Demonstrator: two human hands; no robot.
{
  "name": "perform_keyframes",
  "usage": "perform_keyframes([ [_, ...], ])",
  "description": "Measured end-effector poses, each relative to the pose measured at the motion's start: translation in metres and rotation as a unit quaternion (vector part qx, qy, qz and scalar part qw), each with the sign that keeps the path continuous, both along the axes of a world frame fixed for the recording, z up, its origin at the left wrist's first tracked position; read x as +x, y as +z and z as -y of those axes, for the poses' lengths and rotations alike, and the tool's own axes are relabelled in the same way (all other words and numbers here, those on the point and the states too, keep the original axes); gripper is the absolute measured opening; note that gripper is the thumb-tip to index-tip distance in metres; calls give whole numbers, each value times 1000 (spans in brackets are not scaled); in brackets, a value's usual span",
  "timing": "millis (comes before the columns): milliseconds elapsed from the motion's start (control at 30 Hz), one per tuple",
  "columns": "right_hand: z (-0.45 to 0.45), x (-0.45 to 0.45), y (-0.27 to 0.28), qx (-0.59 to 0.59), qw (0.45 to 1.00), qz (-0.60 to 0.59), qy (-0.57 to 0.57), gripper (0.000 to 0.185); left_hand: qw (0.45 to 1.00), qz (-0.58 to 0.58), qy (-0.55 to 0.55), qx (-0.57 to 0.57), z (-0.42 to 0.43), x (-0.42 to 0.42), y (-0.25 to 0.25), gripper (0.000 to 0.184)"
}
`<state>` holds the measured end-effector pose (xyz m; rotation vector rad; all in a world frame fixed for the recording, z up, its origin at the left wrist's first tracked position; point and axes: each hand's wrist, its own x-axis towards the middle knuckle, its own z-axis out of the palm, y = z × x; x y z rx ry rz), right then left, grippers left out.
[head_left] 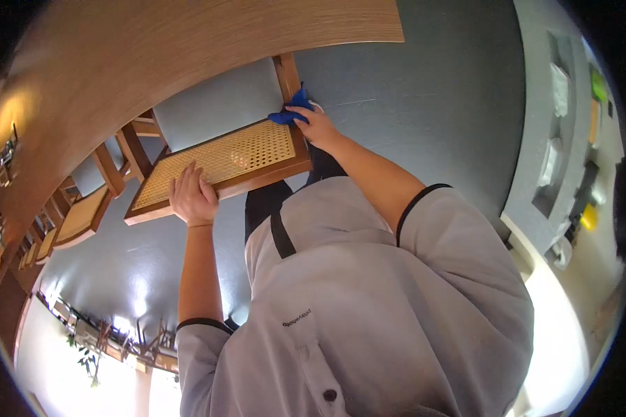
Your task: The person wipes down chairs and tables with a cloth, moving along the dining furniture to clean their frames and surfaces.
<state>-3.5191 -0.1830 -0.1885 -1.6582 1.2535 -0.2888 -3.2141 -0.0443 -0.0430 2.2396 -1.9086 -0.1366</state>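
Note:
A wooden chair with a woven cane panel (pixel 257 147) stands in front of me, close to the table. My left hand (pixel 193 194) lies on the near left part of its frame and cane, fingers stretched out over the weave. A blue cloth (pixel 290 115) is gripped in my right hand (pixel 317 127) at the far right corner of the chair, against the wooden upright. Part of the cloth is covered by my fingers. Beyond the cane shows a smooth grey surface (pixel 222 103) of the chair.
A long wooden table (pixel 209 31) spans the top and left, its edge above the chair. More wooden chairs (pixel 83 217) line it at left. Grey floor (pixel 424 125) lies to the right, before a pale counter (pixel 535 153) holding assorted items.

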Motion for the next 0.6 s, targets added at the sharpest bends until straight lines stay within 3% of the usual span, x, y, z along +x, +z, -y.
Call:
perform_keyframes([
  [33, -7, -3, -9, 8, 999, 34, -17, 39, 1000, -7, -1, -1, -1, 0, 0, 28],
  [167, -17, -1, 6, 284, 935, 48, -208, 39, 999, -34, -18, -3, -4, 3, 0, 26],
  [267, -35, -2, 57, 419, 790, 259, -366, 38, 997, -60, -6, 46, -5, 7, -1, 28],
  [300, -42, -2, 72, 416, 762, 308, -389, 38, 997, -68, -9, 47, -6, 8, -1, 29],
  [367, -58, 9, 104, 356, 791, 294, -402, 38, 995, -83, -17, 50, -5, 7, 0, 30],
  [500, -92, 22, 124, 239, 826, 236, -453, 39, 973, -166, -146, 65, 6, -5, -1, 35],
  [567, -106, 26, 130, 26, 932, 34, -360, 41, 951, -187, -216, 119, 12, -22, 5, 38],
  [600, -114, 29, 134, -80, 948, -73, -300, 43, 957, -157, -220, 101, 12, -28, 7, 38],
])
